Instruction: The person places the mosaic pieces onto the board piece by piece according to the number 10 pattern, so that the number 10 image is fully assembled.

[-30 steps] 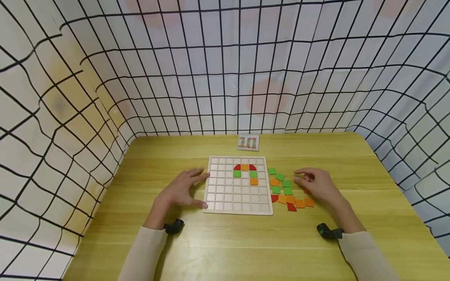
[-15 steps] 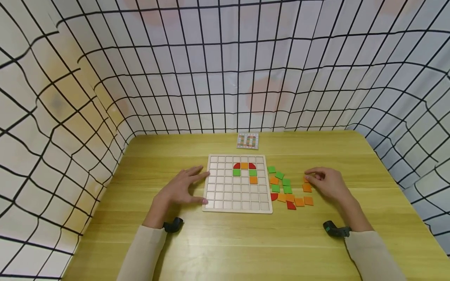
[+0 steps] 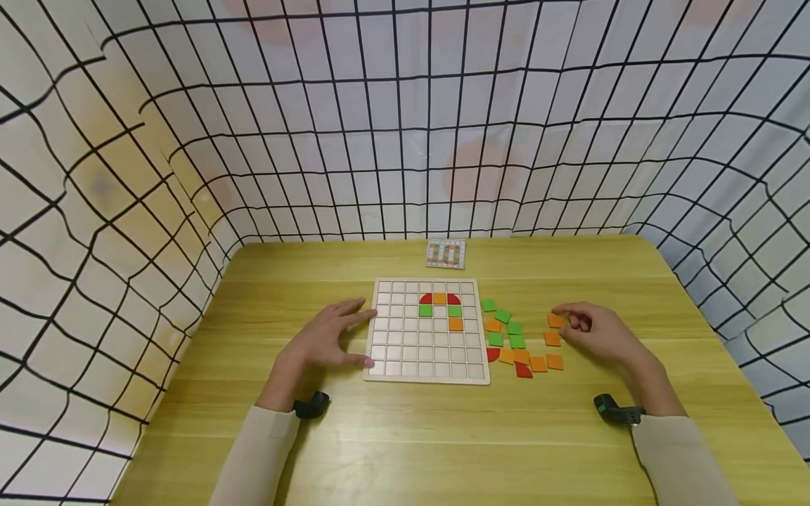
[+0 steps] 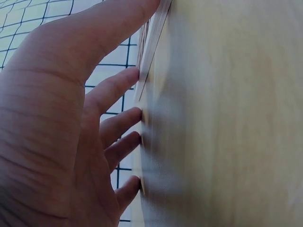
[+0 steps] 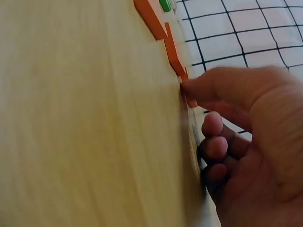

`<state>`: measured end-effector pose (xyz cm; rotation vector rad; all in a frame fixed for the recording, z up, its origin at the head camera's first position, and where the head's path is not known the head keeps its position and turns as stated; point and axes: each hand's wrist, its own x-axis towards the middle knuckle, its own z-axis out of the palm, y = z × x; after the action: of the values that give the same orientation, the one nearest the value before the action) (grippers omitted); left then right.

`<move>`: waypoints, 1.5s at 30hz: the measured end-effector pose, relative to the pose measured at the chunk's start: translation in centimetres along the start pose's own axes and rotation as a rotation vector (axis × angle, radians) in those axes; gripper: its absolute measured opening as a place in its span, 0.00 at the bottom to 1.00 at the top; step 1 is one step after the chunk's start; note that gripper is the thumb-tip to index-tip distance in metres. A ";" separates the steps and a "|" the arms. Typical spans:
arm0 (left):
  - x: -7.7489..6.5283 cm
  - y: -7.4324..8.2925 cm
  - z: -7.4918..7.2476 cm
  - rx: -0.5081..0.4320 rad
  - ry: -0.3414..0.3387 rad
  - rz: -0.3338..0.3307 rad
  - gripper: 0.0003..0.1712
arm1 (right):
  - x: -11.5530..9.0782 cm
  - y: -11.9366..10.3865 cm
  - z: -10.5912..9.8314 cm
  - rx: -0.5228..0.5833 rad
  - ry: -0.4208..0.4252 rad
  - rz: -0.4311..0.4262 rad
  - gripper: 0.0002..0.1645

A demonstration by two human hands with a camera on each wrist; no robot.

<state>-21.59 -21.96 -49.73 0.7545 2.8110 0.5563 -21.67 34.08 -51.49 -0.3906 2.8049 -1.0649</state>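
Note:
A pale wooden grid board (image 3: pixel 399 337) lies on the table. Set in its squares are two red quarter-round tiles, two green tiles and two orange tiles near the top and right. My left hand (image 3: pixel 325 336) spreads along the board's left side, thumb and index fingertip at its edge; in the left wrist view the straight fingers (image 4: pixel 118 90) reach toward that edge. My right hand (image 3: pixel 598 330) pinches an orange square tile (image 3: pixel 554 321) at the right, thumb and index finger at its edges. In the right wrist view, its other fingers (image 5: pixel 215 147) curl in.
Loose green tiles (image 3: pixel 515 328), orange tiles (image 3: pixel 538 364) and red tiles (image 3: pixel 523 370) lie between the board and my right hand. Behind the board lies a small pattern card (image 3: pixel 446 254). A black grid net (image 3: pixel 405 172) over a white sheet surrounds the table's back and sides.
My right hand has moved right, away from the loose tiles, uncovering orange tiles on the table, and its thumb and index finger now bracket the farthest one. My left hand stays at the board.

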 end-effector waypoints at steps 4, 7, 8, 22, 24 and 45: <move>-0.1 0.1 0.0 0.000 0.005 -0.004 0.59 | 0.1 0.2 0.0 -0.003 0.001 0.008 0.20; -0.1 0.2 0.0 0.001 0.004 -0.007 0.59 | 0.1 0.1 0.1 -0.018 0.015 0.020 0.19; -0.1 0.2 0.0 0.003 0.004 -0.007 0.59 | 0.1 0.1 0.2 -0.023 0.020 0.023 0.19; -0.1 0.1 -0.1 -0.009 -0.025 -0.029 0.60 | 0.4 -1.6 1.0 0.017 0.111 0.076 0.24; -0.1 0.1 -0.1 -0.004 -0.028 -0.027 0.60 | 0.6 -2.0 1.2 0.037 0.109 0.077 0.25; -0.1 0.1 -0.2 0.053 -0.033 -0.004 0.59 | 4.4 -10.2 5.9 0.097 0.053 -0.059 0.18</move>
<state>-21.45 -22.00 -49.50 0.7598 2.8058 0.4663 -22.66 21.74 -49.21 -0.4437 2.7894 -1.2358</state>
